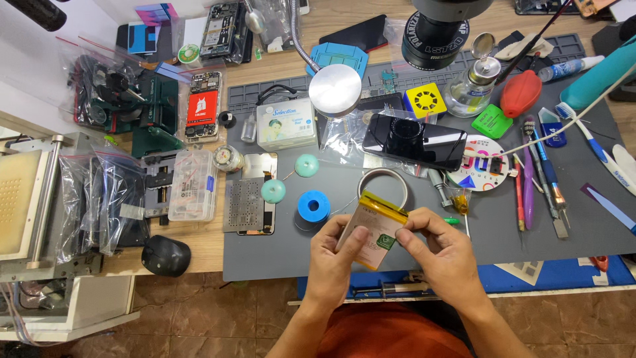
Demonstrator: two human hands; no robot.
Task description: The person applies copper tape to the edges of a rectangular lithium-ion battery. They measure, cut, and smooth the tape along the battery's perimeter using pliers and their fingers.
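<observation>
Both hands hold a flat phone battery with a yellow top edge and a pale face, above the near edge of the grey work mat. My left hand grips its left side, thumb on the face. My right hand pinches its right edge near a green patch. A roll of tape lies just beyond the battery, and a black phone lies face up further back.
Blue and teal spools sit left of the hands beside a metal stencil. Tweezers, brushes and a toothbrush lie at right. A microscope head and lamp hang over the back. Bagged parts and a machine crowd the left.
</observation>
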